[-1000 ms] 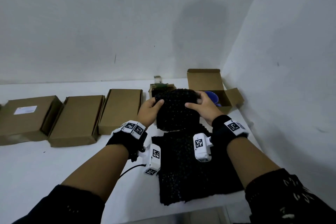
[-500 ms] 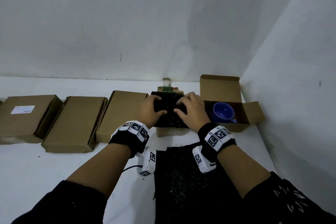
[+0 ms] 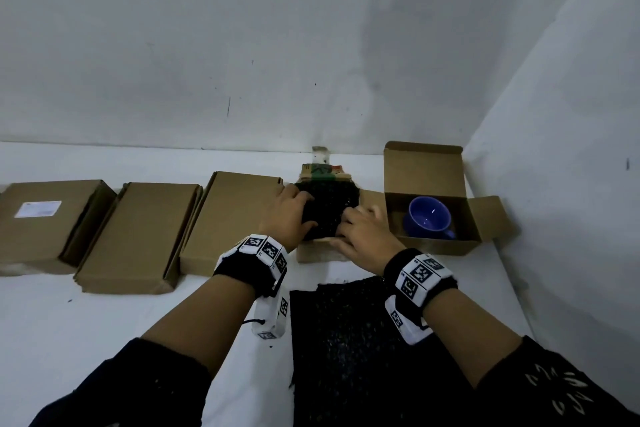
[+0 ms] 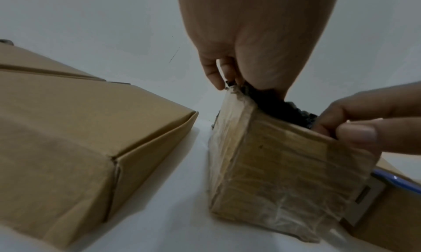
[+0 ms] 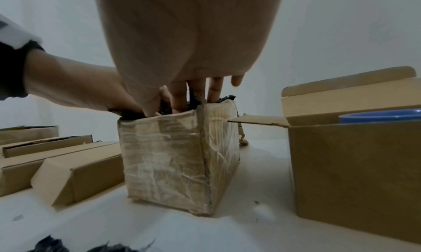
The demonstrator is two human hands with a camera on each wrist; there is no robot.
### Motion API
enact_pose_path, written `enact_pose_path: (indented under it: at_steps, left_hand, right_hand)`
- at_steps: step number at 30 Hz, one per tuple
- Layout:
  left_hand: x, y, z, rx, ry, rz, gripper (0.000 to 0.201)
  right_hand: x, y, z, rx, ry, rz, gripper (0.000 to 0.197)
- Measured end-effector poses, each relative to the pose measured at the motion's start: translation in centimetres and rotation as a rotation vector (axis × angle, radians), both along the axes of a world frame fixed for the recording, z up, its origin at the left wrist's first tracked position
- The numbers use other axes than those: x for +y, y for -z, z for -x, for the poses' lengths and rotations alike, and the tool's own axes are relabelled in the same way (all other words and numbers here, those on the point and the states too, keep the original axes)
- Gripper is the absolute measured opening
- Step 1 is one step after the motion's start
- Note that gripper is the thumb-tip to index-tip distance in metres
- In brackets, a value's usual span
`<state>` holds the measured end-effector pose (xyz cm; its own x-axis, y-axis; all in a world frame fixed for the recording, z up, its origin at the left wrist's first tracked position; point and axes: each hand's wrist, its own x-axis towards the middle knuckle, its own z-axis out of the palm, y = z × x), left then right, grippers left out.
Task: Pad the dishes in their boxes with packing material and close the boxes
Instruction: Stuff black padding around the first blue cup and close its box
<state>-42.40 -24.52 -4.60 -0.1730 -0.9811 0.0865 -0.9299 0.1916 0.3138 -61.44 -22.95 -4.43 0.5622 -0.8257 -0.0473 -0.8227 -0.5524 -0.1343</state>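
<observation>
Head view: high, angled forward and down over both forearms toward the room corner; takes in the whole white counter [image 3: 104, 315] and the row of boxes.

Left wrist view: low, close, looking along the palm at the small tape-wrapped cardboard box [image 4: 280, 175], with a flat closed brown cardboard box [image 4: 86, 148] to its left.

Right wrist view: low, close, facing the same taped box [image 5: 180, 158] from its other side.

All three views share that box and the black bubble-textured padding [image 3: 329, 211] stuffed into its top.
</observation>
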Motion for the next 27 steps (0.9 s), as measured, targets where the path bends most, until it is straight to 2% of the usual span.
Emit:
enact_pose_path:
  at_steps: [4,8,11,15,18,20,23,27]
  left_hand:
    - [0.2,0.4,-0.3,-0.106,0.030,0.048,0.045]
    - [0.1,0.6,-0.6,-0.244,0.103,0.050,0.041]
    - [0.2,0.8,-1.0,-0.297,0.145,0.043,0.043]
    - [0.4,1.0,-1.0,-0.258,0.161,0.053,0.044]
    - [0.5,0.7,-1.3,-0.149,0.157,0.102,0.033]
    - [0.6,0.5,-1.7,-0.183,0.154,0.084,0.033]
    - [0.3,0.2,-1.9,-0.251,0.110,0.014,0.041]
    - [-0.5,0.2,-1.0,-0.302,-0.005,-0.113,0.068]
  right_hand:
    - [0.0,0.1,-0.1,0.064,-0.006,-0.042,0.037]
    - [-1.0,-1.0,-0.7,-0.029,0.048,-0.024,0.035]
    - [-2.4,-1.3,-1.2,0.052,0.127,0.058,0.046]
    - [-3.8,-0.3,-1.4,0.184,0.096,-0.062,0.063]
    - [-4.4,-0.1,-1.1,0.159,0.087,-0.096,0.058]
    - [-4.5,-0.3,-1.0,0.166,0.077,-0.078,0.053]
    - [-4.5,-0.5,-1.1,0.184,0.068,-0.054,0.056]
    - [-4.3,-0.5,-0.9,0.067,0.079,-0.031,0.049]
